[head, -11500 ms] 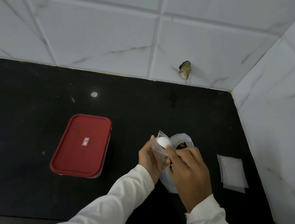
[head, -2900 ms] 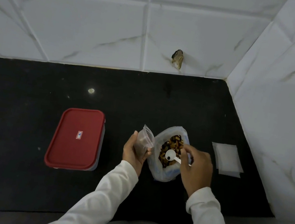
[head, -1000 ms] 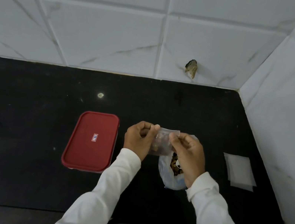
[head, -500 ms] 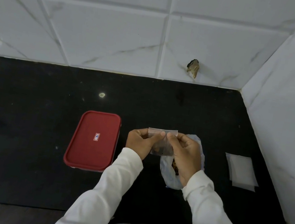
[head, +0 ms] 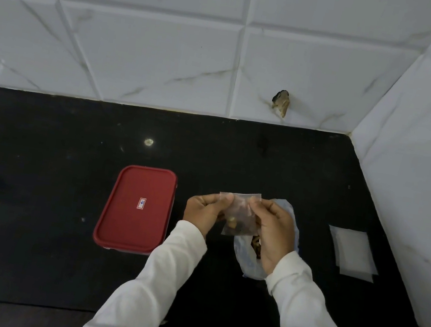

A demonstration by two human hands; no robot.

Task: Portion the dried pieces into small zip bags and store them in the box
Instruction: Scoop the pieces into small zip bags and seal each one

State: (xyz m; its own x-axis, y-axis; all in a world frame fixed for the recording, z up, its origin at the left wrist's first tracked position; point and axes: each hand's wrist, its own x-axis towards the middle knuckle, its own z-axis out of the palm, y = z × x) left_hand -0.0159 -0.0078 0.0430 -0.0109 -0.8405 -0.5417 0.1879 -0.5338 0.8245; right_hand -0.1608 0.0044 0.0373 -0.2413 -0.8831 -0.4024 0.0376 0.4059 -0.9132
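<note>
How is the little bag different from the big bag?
The little bag is held up in the air; the big bag sits on the counter. The little bag is pinched along its top; the big bag's top is open. Both are plastic with brown pieces inside.

This looks like the corner of a home kitchen: a glossy black stone surface (head: 33, 190) carries a red-lidded food box (head: 135, 207), white marble-veined wall tiles (head: 142, 51) rise behind the box and well to its right, and flat zip bags (head: 352, 252) lie right of it.
</note>
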